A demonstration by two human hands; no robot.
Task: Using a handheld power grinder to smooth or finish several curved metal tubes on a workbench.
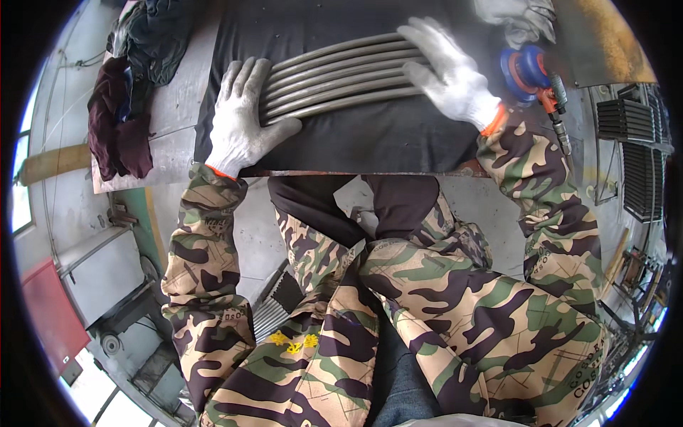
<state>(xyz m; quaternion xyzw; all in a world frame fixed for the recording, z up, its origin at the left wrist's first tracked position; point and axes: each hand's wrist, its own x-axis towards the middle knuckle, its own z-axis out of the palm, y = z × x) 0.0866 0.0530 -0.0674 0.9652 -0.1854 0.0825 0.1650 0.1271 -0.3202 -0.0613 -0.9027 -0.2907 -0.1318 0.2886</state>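
Note:
Several grey metal rods (334, 76) lie side by side on a black cloth (356, 146), running left to right. My left hand (242, 117), in a white glove with an orange cuff, lies flat at their left ends. Its fingers are stretched away from me, and its thumb points right along the nearest rod. At the right ends is my right hand (452, 75), gloved alike, with fingers outstretched to the far left and its thumb apart on the rods. Both palms touch the rod ends and hide some of them; neither hand is closed around anything.
Right of my right hand rests a blue and red air sander (526, 75) with its hose fitting. Grey-white gloves (518, 18) lie behind it. Dark and maroon cloths (124, 121) sit at the table's left. Black metal racks (640, 178) stand beyond the right side.

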